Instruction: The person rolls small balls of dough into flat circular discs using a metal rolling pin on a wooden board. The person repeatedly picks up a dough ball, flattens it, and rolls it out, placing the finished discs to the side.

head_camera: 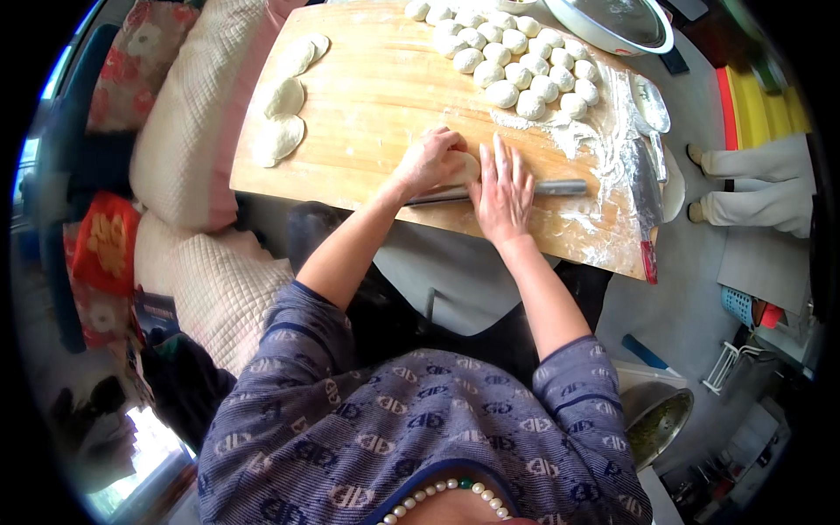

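My left hand (434,161) has its fingers curled on the edge of a dough round (467,169), partly hidden by the fingers. Flat across a metal rolling pin (561,188) lies my right hand (504,190), its fingers extended. The pin rests near the front edge of a wooden board (367,98). Rolled dough wrappers (283,98) lie overlapping along the board's left side. Many floured dough balls (502,94) are grouped at the far right, with loose flour (571,134) beside them.
A cleaver (646,190) with a red handle lies at the board's right edge, near a metal scoop (651,108) with flour. A large white basin (613,23) stands at the back right. Quilted sofa covers (184,118) are on the left. Another person's legs (755,187) show at right. A steel bowl (658,423) sits lower right.
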A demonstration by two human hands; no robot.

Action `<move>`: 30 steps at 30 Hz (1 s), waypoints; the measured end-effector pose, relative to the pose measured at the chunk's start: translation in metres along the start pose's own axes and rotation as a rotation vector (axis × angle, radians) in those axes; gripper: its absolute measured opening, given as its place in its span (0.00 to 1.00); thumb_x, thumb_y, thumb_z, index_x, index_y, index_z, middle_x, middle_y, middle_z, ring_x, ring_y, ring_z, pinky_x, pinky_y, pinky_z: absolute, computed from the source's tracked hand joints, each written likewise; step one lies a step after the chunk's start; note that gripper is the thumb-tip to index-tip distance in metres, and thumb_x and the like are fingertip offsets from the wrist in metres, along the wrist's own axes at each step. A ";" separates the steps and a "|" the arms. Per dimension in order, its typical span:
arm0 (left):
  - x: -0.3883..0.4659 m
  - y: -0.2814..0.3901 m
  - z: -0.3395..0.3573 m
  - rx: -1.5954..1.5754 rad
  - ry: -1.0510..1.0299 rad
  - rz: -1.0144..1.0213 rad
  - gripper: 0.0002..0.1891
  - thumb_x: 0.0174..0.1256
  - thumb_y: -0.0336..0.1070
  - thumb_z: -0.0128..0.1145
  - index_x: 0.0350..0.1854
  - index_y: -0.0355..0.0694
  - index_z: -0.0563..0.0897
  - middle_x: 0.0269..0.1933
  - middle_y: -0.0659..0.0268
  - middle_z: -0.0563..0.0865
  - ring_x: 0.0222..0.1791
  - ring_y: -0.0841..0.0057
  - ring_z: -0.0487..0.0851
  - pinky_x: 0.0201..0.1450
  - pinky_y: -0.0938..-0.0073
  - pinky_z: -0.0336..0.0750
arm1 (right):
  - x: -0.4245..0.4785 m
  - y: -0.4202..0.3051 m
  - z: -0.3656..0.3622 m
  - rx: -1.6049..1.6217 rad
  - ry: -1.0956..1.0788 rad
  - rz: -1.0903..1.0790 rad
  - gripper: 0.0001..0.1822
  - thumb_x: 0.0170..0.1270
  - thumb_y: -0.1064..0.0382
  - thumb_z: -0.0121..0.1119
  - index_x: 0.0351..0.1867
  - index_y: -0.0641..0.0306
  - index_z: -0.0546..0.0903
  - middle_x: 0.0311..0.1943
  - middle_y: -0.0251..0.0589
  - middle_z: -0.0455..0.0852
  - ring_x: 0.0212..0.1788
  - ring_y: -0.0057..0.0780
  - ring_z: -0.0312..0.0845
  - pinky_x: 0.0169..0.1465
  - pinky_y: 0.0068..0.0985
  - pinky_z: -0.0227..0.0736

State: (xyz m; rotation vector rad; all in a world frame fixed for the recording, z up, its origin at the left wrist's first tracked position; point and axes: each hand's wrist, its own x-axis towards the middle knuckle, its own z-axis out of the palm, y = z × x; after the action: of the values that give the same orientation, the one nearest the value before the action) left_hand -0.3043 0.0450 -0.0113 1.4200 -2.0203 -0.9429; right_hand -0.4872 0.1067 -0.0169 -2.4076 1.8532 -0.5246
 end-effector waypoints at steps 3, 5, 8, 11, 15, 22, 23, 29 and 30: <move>0.007 -0.005 -0.007 -0.085 0.012 -0.027 0.10 0.64 0.33 0.60 0.45 0.39 0.88 0.45 0.54 0.87 0.53 0.55 0.83 0.57 0.60 0.78 | 0.038 -0.006 0.010 0.012 0.017 0.126 0.35 0.71 0.53 0.61 0.78 0.46 0.65 0.82 0.37 0.56 0.77 0.51 0.58 0.68 0.58 0.61; 0.012 -0.009 -0.010 -0.086 0.046 -0.028 0.10 0.68 0.33 0.58 0.46 0.40 0.88 0.45 0.54 0.87 0.53 0.56 0.83 0.57 0.59 0.78 | 0.062 -0.008 0.020 0.037 0.047 0.203 0.35 0.71 0.53 0.61 0.78 0.45 0.64 0.82 0.36 0.56 0.76 0.50 0.59 0.67 0.58 0.61; 0.021 -0.011 -0.010 -0.044 0.040 0.022 0.11 0.70 0.34 0.58 0.50 0.41 0.88 0.47 0.56 0.86 0.52 0.59 0.84 0.55 0.62 0.78 | 0.094 -0.008 0.031 0.025 0.155 0.316 0.30 0.72 0.53 0.59 0.74 0.47 0.69 0.79 0.36 0.60 0.73 0.48 0.62 0.67 0.56 0.64; 0.023 -0.004 -0.012 0.064 0.050 0.070 0.11 0.68 0.40 0.59 0.46 0.46 0.90 0.43 0.55 0.87 0.50 0.56 0.84 0.56 0.59 0.79 | 0.108 -0.012 0.027 0.035 0.150 0.387 0.27 0.73 0.51 0.58 0.71 0.48 0.72 0.76 0.37 0.63 0.73 0.48 0.62 0.67 0.53 0.66; 0.020 0.004 -0.015 0.227 0.009 0.008 0.11 0.64 0.43 0.61 0.42 0.45 0.88 0.43 0.55 0.86 0.48 0.55 0.85 0.51 0.56 0.80 | 0.055 -0.015 0.025 -0.032 0.120 0.208 0.29 0.73 0.47 0.58 0.73 0.49 0.72 0.75 0.43 0.67 0.73 0.47 0.63 0.72 0.55 0.55; 0.003 -0.003 -0.013 0.171 -0.030 -0.083 0.11 0.62 0.41 0.63 0.43 0.43 0.84 0.46 0.55 0.85 0.47 0.52 0.85 0.50 0.55 0.81 | -0.009 -0.014 -0.012 0.030 -0.082 -0.035 0.40 0.64 0.47 0.68 0.76 0.52 0.68 0.79 0.46 0.61 0.77 0.48 0.58 0.77 0.50 0.49; 0.001 -0.003 -0.011 0.146 -0.013 -0.030 0.11 0.63 0.40 0.62 0.44 0.42 0.84 0.45 0.55 0.85 0.48 0.52 0.85 0.51 0.55 0.80 | 0.002 -0.013 -0.005 -0.035 -0.045 -0.009 0.40 0.65 0.47 0.67 0.77 0.51 0.67 0.79 0.44 0.61 0.77 0.48 0.58 0.76 0.50 0.50; 0.027 -0.008 -0.013 0.101 0.015 0.074 0.10 0.67 0.40 0.59 0.43 0.42 0.86 0.44 0.56 0.85 0.49 0.51 0.82 0.53 0.56 0.78 | 0.090 -0.010 0.020 -0.069 0.104 0.138 0.35 0.70 0.48 0.62 0.77 0.43 0.67 0.80 0.37 0.59 0.77 0.45 0.57 0.73 0.51 0.55; 0.028 -0.009 -0.014 0.090 -0.002 0.082 0.10 0.67 0.40 0.59 0.43 0.42 0.86 0.44 0.56 0.85 0.50 0.51 0.82 0.53 0.55 0.78 | 0.091 -0.011 0.022 -0.055 0.103 0.162 0.35 0.70 0.48 0.62 0.77 0.42 0.67 0.80 0.37 0.59 0.78 0.44 0.56 0.72 0.51 0.56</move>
State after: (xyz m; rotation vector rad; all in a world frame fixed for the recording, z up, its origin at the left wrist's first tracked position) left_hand -0.2980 0.0128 -0.0088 1.3716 -2.1289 -0.8293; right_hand -0.4500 0.0199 -0.0135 -2.2767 2.1083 -0.6016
